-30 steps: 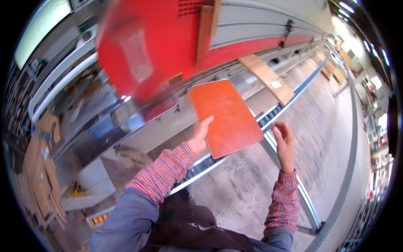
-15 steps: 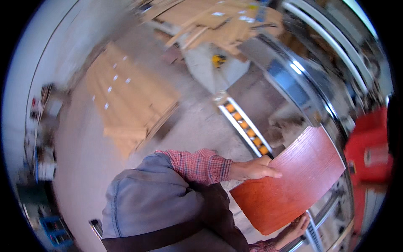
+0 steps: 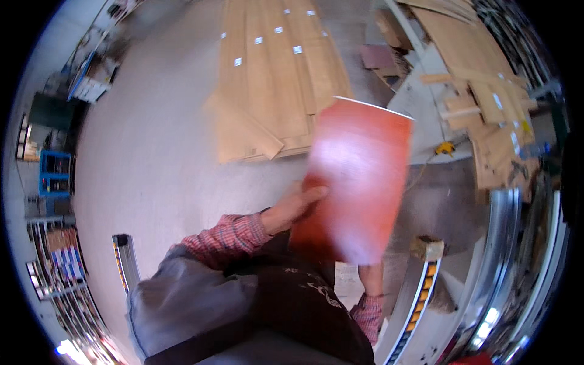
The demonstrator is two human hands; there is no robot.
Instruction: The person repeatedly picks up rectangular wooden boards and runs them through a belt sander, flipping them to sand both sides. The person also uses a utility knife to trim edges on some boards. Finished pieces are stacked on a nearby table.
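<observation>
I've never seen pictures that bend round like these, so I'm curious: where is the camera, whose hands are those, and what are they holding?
There's no robot here, just a person using two bare hands. All the pictures come from one wide camera worn on the person's head, looking down. Its round lens makes straight edges look bent.

The left hand has its grip on a red board, at the board's left side. The right wrist shows at the near end, but the board hides most of that hand.

The grey floor shows below, with a low stack of brown panels bearing small white labels. On the right are more wood, a small yellow thing and, nearer, a strip of orange rollers.
</observation>
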